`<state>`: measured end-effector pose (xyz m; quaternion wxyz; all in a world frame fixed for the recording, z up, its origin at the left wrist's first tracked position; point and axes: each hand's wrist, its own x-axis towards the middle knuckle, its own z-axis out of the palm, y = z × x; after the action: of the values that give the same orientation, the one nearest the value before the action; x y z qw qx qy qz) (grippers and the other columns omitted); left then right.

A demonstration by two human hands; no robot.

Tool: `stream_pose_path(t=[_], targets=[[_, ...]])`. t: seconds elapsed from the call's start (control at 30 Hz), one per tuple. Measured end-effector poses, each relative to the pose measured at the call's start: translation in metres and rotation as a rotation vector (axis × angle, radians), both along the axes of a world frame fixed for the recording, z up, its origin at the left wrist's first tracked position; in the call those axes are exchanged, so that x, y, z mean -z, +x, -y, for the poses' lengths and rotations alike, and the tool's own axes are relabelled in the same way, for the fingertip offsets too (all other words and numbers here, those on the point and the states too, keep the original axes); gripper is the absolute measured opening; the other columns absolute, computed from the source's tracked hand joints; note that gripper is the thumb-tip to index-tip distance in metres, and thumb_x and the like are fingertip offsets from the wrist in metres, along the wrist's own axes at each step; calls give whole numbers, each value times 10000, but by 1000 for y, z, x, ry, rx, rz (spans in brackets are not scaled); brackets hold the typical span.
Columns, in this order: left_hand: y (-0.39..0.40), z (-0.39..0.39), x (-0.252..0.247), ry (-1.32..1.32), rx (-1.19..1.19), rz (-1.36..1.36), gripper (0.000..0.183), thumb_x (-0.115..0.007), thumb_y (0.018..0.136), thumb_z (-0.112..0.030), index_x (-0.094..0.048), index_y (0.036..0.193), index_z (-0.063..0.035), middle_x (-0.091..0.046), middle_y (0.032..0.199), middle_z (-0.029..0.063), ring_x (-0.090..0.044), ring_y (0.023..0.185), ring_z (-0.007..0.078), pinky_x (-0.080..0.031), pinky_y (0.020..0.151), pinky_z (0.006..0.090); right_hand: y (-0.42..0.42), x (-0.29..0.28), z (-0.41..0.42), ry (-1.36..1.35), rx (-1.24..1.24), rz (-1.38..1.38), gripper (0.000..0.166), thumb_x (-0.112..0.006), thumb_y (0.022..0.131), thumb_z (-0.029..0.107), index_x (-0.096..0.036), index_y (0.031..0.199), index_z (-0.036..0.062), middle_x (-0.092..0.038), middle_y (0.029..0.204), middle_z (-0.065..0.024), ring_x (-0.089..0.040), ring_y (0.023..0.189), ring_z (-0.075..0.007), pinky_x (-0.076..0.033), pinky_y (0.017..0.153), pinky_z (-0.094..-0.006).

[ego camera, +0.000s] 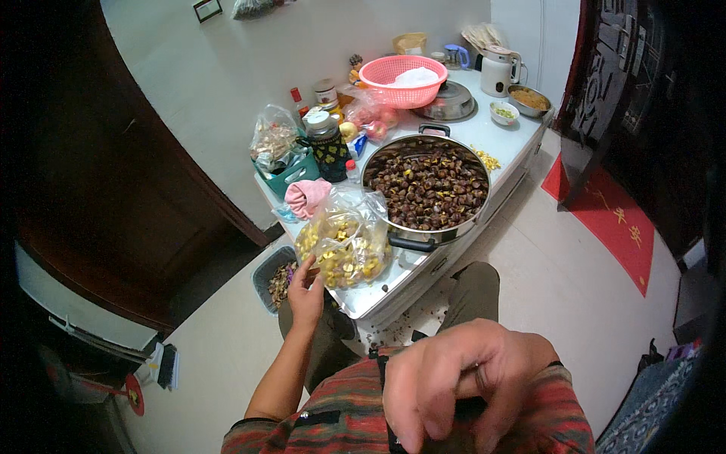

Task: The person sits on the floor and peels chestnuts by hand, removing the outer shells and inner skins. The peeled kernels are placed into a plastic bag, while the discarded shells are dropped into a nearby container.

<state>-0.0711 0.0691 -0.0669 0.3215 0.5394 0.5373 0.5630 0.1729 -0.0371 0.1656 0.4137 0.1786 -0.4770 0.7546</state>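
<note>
My left hand [307,294] is at the near corner of the table, with thumb and fingers apart. Its fingertips are beside a clear plastic bag [347,247] of peeled yellow chestnuts, and whether they touch it is unclear. Close to the camera, my right hand [462,380] hovers before my chest with curled fingers; whether anything is inside them cannot be seen. Dark brown chestnuts [431,187], some showing yellow through split shells, fill a wide steel pot [448,234] with black handles. Below the left forearm's side of the table, a grey bin [262,284] contains shell scraps [281,284].
A pink cloth [307,197], a green basket [300,175], a covered jar [329,153] and bagged apples [375,130] crowd the table's left side. Behind the pot are a pink colander [371,85], a pot lid [454,105], bowls [503,120] and a white kettle [496,74].
</note>
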Motion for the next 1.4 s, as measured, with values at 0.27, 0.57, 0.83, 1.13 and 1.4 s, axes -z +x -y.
stream_pose_path(t=[0.27,0.57,0.83,1.13,1.4], targets=[[-52,-14,42,72,-135,-308,271,-488,772,16,-583,1025,2,-583,973,117,-561,874,194,-444,786,293,-5,11,1,170,-58,-254,281,-713,686,38,-515,874,-29,-549,953,-159,-530,811,-223,-424,688,-299],[-69,11,84,131,-217,-641,230,-489,715,45,-561,930,6,-561,905,167,-545,853,328,-437,755,364,-5,13,-1,289,-78,-321,235,-671,738,55,-499,871,-34,-534,986,-181,-554,785,-244,-437,667,-320],[-66,11,76,178,-159,-702,177,-502,703,42,-549,868,-2,-546,852,164,-535,819,330,-436,736,363,7,19,-3,319,-3,-156,207,-610,791,122,-536,907,-33,-525,997,-190,-559,825,-286,-432,737,-363],[-69,10,83,156,-158,-718,165,-508,704,29,-545,863,8,-545,849,166,-531,813,336,-432,733,371,-18,10,-15,381,-88,-409,220,-656,737,5,-566,926,-63,-532,1022,-199,-577,795,-274,-458,653,-328],[-67,11,80,172,-158,-725,177,-511,708,26,-551,878,3,-554,863,168,-539,820,337,-435,735,370,-24,14,-12,324,-31,-435,206,-679,724,13,-579,893,-49,-553,988,-184,-562,770,-244,-444,654,-304]])
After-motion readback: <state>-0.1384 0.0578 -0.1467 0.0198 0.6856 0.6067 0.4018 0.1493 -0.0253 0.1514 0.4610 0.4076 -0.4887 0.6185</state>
